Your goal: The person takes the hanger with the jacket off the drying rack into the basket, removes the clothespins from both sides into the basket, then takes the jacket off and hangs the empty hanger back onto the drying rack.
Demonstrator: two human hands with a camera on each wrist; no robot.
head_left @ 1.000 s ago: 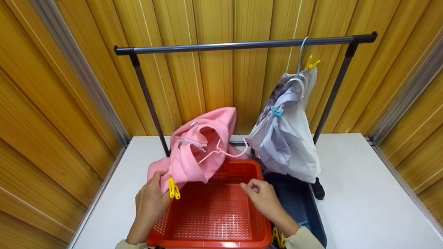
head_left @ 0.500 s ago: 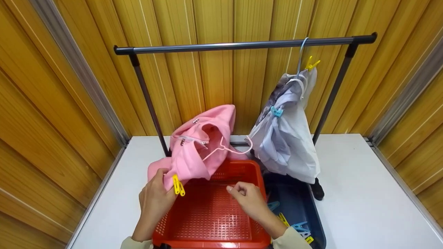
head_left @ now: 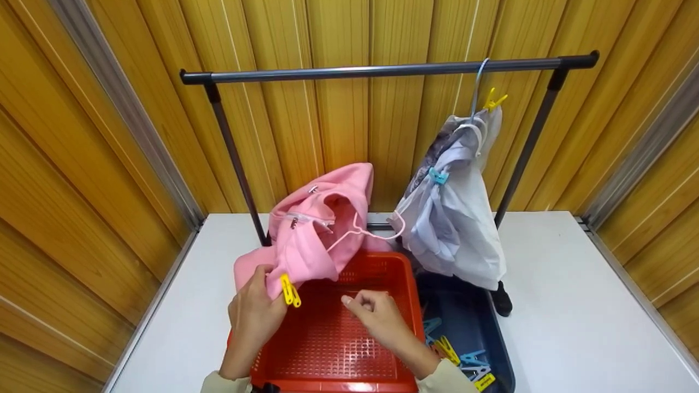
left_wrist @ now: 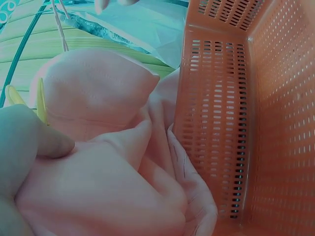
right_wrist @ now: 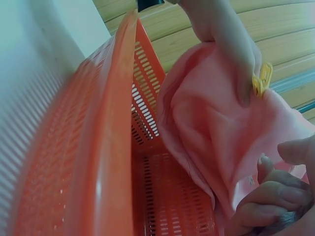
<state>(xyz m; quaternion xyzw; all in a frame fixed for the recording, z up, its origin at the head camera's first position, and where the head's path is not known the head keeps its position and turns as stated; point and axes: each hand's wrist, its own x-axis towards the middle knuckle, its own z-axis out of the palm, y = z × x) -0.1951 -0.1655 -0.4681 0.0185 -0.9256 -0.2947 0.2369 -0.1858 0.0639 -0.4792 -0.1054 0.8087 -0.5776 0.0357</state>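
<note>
A pink hooded garment with a zip (head_left: pixel 306 256) hangs bunched over the back left of the red basket (head_left: pixel 322 382). My left hand (head_left: pixel 256 314) grips its lower edge, thumb on top of the cloth. A yellow clothespin (head_left: pixel 289 290) is clipped to the fabric beside those fingers. Out of the garment's neck opening sticks a thin pink hanger (head_left: pixel 377 236), its hook to the right. Over the basket my right hand (head_left: pixel 377 316) hovers with fingers loosely curled and thumb forward. No object shows in it; part of its palm is hidden.
Behind stands a dark clothes rack (head_left: pixel 349 72). On its right hangs a white-grey garment (head_left: pixel 464 218) with a blue clothespin (head_left: pixel 438 176) and a yellow clothespin on it. A dark blue tray (head_left: pixel 469 305) holding several clothespins stands right of the basket on the white table (head_left: pixel 579 305).
My left hand has moved right with the garment's edge and its yellow clothespin. The right hand has shifted left over the basket, uncovering clothespins in the tray. The hanger has swung slightly right.
</note>
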